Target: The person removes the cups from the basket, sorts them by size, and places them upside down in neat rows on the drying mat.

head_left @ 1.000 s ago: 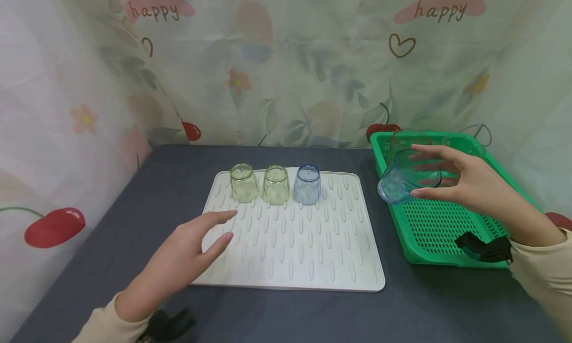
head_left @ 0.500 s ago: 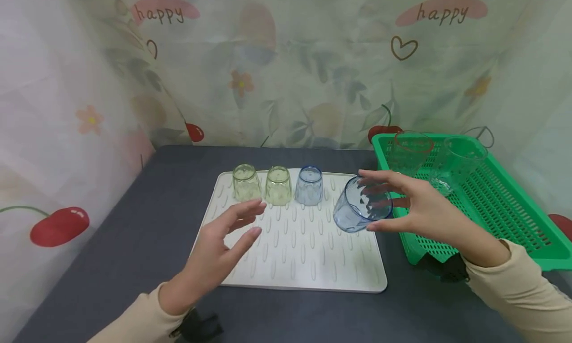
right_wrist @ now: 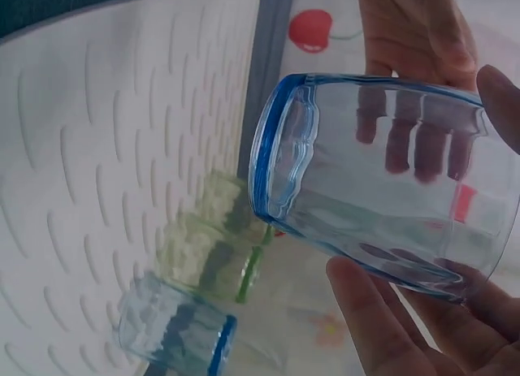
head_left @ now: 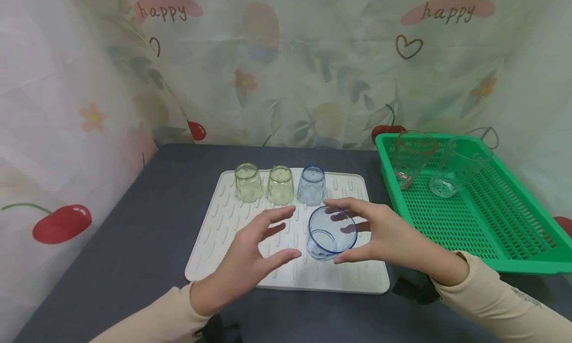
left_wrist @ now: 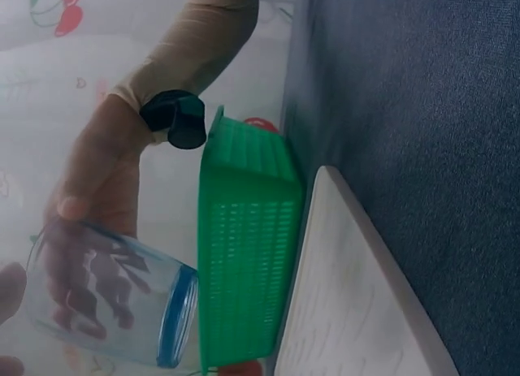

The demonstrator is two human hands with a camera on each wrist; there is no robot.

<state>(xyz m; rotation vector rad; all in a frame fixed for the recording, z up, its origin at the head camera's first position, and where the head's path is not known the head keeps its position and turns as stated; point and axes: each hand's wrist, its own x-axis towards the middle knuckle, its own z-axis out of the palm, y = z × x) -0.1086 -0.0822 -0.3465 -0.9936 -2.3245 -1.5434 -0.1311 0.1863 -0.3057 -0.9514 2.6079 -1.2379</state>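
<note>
Held glass [head_left: 329,236] moved fr. over basket [head_left: 514,266], R of frame, to ctr., above mat [head_left: 214,248]. R hand [head_left: 386,230]: thumb & fingers curled round it. L hand [head_left: 248,253]: nr. glass, fingers parted, nothing held. Transfer apparently mostly done; set-down o/s.

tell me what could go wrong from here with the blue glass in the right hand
The clear pale-blue glass tumbler might slip: only the right hand grips it, above the white ribbed rectangular mat, while the left hand sits open, apart from it.

It could also knock the upside-down pale-blue glass tumbler on the mat if pushed further forward.

Held mouth up, it may be fumbled if flipped to match.
</note>
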